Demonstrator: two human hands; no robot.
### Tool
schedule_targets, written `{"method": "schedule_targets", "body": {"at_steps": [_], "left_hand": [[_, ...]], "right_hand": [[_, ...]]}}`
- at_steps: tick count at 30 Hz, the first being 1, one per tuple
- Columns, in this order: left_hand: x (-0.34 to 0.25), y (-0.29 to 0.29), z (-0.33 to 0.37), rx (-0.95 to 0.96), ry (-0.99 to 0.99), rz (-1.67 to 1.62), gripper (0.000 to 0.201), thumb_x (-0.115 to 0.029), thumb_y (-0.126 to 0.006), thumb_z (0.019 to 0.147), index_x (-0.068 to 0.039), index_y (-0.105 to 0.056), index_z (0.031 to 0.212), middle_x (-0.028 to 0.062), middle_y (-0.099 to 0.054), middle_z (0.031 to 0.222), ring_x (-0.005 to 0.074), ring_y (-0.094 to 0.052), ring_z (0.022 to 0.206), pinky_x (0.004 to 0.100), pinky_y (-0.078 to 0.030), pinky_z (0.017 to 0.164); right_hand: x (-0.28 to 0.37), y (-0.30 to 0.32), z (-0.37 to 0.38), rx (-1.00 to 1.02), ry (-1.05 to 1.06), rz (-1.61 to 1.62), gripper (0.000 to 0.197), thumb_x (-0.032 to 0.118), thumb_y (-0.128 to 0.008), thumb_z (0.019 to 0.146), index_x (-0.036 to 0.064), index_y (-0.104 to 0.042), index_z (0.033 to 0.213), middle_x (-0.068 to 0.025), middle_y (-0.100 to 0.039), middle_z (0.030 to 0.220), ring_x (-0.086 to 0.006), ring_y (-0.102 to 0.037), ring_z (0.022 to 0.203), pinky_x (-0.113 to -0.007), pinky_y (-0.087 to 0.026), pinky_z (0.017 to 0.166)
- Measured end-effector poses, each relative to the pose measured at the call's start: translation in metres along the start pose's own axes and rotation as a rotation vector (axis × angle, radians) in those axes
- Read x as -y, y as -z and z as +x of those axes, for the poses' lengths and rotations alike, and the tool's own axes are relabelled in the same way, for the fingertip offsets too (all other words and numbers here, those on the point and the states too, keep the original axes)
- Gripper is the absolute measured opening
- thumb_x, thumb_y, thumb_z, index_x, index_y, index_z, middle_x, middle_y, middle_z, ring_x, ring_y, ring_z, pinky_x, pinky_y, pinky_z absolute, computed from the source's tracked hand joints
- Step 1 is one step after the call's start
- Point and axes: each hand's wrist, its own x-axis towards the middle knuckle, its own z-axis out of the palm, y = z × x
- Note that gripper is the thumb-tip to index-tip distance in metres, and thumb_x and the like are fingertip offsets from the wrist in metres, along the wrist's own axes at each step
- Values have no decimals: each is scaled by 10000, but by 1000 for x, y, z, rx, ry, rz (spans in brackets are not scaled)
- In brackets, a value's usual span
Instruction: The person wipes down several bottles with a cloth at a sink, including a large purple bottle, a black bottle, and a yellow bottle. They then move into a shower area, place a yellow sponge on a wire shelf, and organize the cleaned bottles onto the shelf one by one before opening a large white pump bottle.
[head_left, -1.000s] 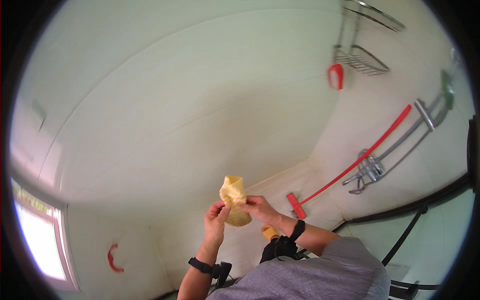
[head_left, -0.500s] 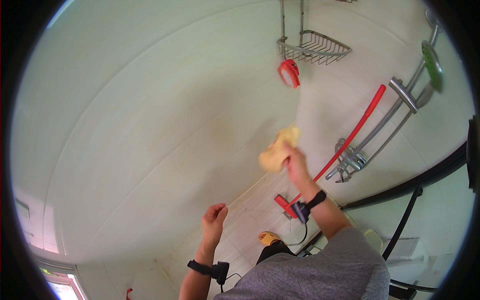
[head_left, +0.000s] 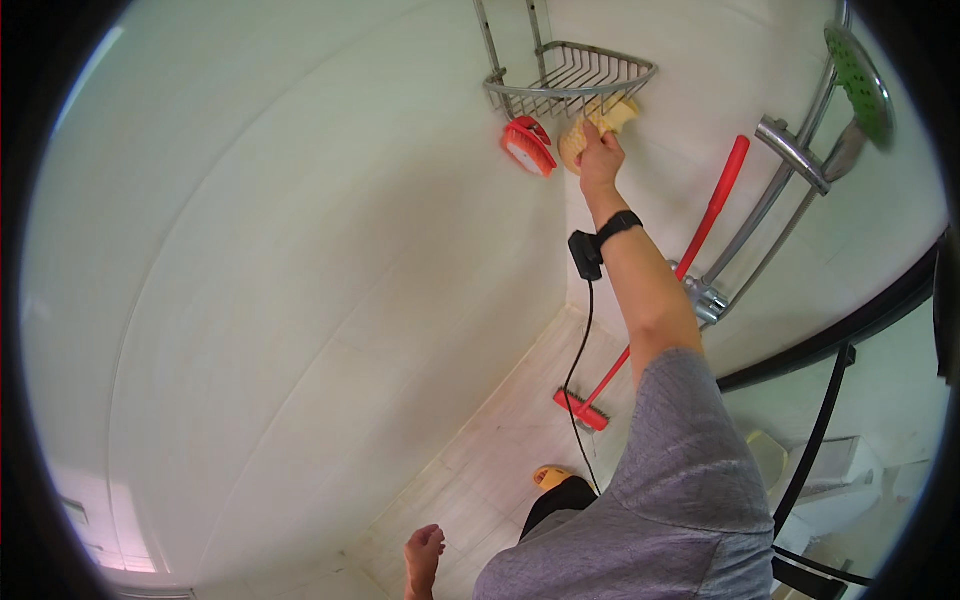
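Observation:
My right hand point(head_left: 601, 160) is raised and closed on a pale yellow sponge point(head_left: 573, 146) with a pitted surface. It holds the sponge just under the wire corner shelf point(head_left: 575, 88), close to the corner of the white walls; I cannot tell whether the sponge touches the shelf. Left of it, a red scrub brush point(head_left: 527, 147) with white in its middle hangs below the shelf. Low in the view, my left hand point(head_left: 425, 550) has its fingers curled in, and nothing shows in them.
A long-handled red floor brush point(head_left: 716, 200) leans beside the chrome tap point(head_left: 706, 300). At the upper right is a shower head point(head_left: 862, 85) with a green face. A black cable point(head_left: 572, 380) trails from my right wrist. One yellow slipper point(head_left: 552, 477) shows on the tiled floor.
My right hand has carried the sponge up from mid-wall height to beneath the corner shelf. My left hand has dropped toward the lower edge. The view has shifted somewhat.

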Motion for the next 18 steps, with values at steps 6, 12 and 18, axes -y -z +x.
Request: {"method": "schedule_targets", "body": {"at_steps": [6, 12, 18], "left_hand": [[7, -4, -3, -55, 31, 174, 293, -165, -625, 790, 40, -587, 995, 58, -618, 734, 116, -576, 604, 235, -479, 554], [20, -4, 7, -11, -20, 284, 299, -172, -642, 778, 32, -595, 991, 60, -623, 717, 113, -585, 613, 244, -499, 577], [13, -13, 11, 10, -73, 330, 299, -181, -655, 774, 21, -601, 988, 75, -633, 713, 119, -601, 615, 254, -510, 569]], "right_hand": [[-15, -22, 21, 33, 86, 72, 331, 188, -668, 769, 105, -414, 574, 9, -384, 493, -108, -346, 361, -268, -292, 341], [-24, -37, 39, 62, 111, -203, 268, 186, -660, 772, 68, -467, 629, -6, -412, 483, -116, -346, 343, -283, -302, 340], [-42, -12, 46, 118, -95, -245, 227, 226, -658, 770, 45, -533, 826, -40, -515, 602, -144, -433, 386, -285, -381, 376]]}}
